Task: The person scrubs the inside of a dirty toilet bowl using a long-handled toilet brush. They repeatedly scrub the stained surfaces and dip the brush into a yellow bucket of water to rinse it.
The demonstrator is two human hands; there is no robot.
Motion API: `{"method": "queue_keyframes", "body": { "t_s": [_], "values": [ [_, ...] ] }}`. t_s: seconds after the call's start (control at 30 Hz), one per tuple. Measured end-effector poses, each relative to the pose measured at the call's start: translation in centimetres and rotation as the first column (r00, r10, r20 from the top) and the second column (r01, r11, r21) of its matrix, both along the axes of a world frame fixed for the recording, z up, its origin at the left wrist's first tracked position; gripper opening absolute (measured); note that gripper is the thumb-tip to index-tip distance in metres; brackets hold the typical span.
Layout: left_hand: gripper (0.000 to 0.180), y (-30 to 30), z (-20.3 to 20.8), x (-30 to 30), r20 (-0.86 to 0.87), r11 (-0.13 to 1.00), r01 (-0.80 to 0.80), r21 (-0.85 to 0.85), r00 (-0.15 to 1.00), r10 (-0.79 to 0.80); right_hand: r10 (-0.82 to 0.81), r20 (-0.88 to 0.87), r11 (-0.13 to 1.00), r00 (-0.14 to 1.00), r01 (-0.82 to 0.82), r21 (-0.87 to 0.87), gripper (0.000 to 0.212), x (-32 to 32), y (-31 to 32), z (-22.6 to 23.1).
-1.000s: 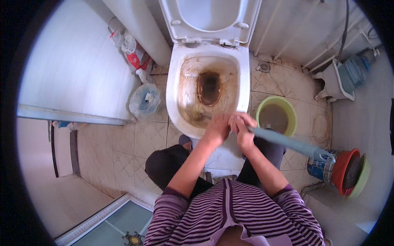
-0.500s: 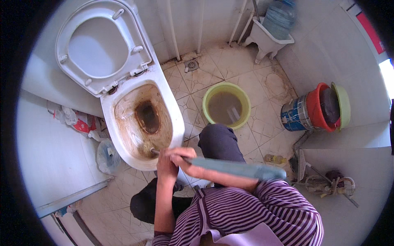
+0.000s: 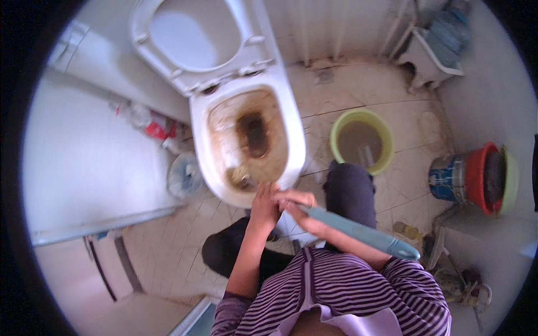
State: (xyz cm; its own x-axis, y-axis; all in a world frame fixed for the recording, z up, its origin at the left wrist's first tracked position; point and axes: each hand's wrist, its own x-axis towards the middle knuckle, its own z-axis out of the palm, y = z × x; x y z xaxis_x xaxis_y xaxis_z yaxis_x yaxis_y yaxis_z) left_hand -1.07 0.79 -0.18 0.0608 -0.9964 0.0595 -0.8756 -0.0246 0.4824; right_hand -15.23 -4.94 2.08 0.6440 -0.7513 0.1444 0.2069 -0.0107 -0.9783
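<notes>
A toilet brush with a long grey-green handle (image 3: pixel 358 231) slants from the lower right toward the toilet bowl. Its yellowish bristle head (image 3: pixel 240 177) rests against the stained inner wall at the near left of the bowl. My left hand (image 3: pixel 264 208) is closed around the shaft just over the near rim. Close beside it, my right hand (image 3: pixel 296 203) grips the same brush where the thick handle begins. The white toilet (image 3: pixel 297 148) has its seat and lid (image 3: pixel 196 33) raised, and brown stains surround the dark drain opening.
A yellow-green basin (image 3: pixel 386 137) of murky water stands on the tiled floor right of the toilet. Farther right are a blue bucket (image 3: pixel 445 179) and a red basin (image 3: pixel 479 179). A white stand with a large blue bottle (image 3: pixel 448 39) occupies the back right corner. A plastic bag (image 3: pixel 185 175) lies left.
The brush head has shifted left along the near wall of the bowl, with both hands still on the brush. My view has turned, so the surroundings appear farther right.
</notes>
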Motion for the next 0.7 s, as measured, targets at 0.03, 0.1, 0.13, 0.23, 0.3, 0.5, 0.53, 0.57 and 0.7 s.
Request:
{"method": "queue_keyframes", "body": {
  "t_s": [0.03, 0.1, 0.13, 0.23, 0.3, 0.5, 0.53, 0.57, 0.7],
  "values": [
    [0.026, -0.3, 0.5, 0.6, -0.008, 1.0, -0.012, 0.025, 1.0, 0.012, 0.01, -0.016, 0.999, 1.0, -0.011, -0.043, 0.016, 0.7, -0.1, -1.0],
    [0.027, -1.5, -2.1, 3.1, -0.061, 0.993, -0.087, 0.075, 0.994, 0.092, -0.085, -0.011, 0.994, 0.996, 0.085, 0.071, 0.019, 3.7, -0.8, -1.6],
    [0.027, -3.2, -1.5, 4.0, -0.033, 0.992, -0.12, 0.025, 0.992, 0.121, -0.069, 0.02, 0.994, 0.997, 0.067, 0.09, 0.019, 5.1, -3.1, -1.0],
    [0.027, -4.4, -0.7, 4.5, -0.054, 0.988, -0.101, 0.115, 0.993, 0.107, -0.066, 0.031, 0.997, 0.997, 0.064, 0.048, 0.02, 5.0, -3.7, -1.0],
    [0.027, -2.9, -0.7, 3.4, -0.153, 0.958, -0.096, 0.269, 0.978, 0.142, -0.015, -0.008, 0.996, 1.0, 0.016, 0.086, 0.019, 3.6, -2.6, -1.4],
    [0.016, -1.6, -0.1, 3.4, -0.018, 0.989, -0.145, 0.023, 0.989, 0.145, -0.071, 0.095, 0.996, 0.993, 0.076, -0.044, 0.015, 4.7, -0.6, -1.9],
    [0.014, -3.2, -1.3, 4.6, 0.01, 0.99, -0.139, -0.023, 0.99, 0.139, -0.074, 0.118, 0.997, 0.99, 0.075, -0.005, 0.015, 6.2, -2.0, -2.0],
    [0.013, -4.6, -2.7, 5.4, -0.104, 0.985, -0.172, -0.021, 0.98, 0.169, -0.081, 0.143, 0.997, 0.986, 0.078, 0.03, 0.015, 7.1, -3.2, -2.1],
    [0.015, -4.4, -5.5, 6.6, -0.023, 0.985, -0.168, 0.044, 0.985, 0.169, -0.109, 0.121, 0.994, 0.987, 0.107, 0.028, 0.015, 6.7, -2.8, -2.5]
  ]
}}
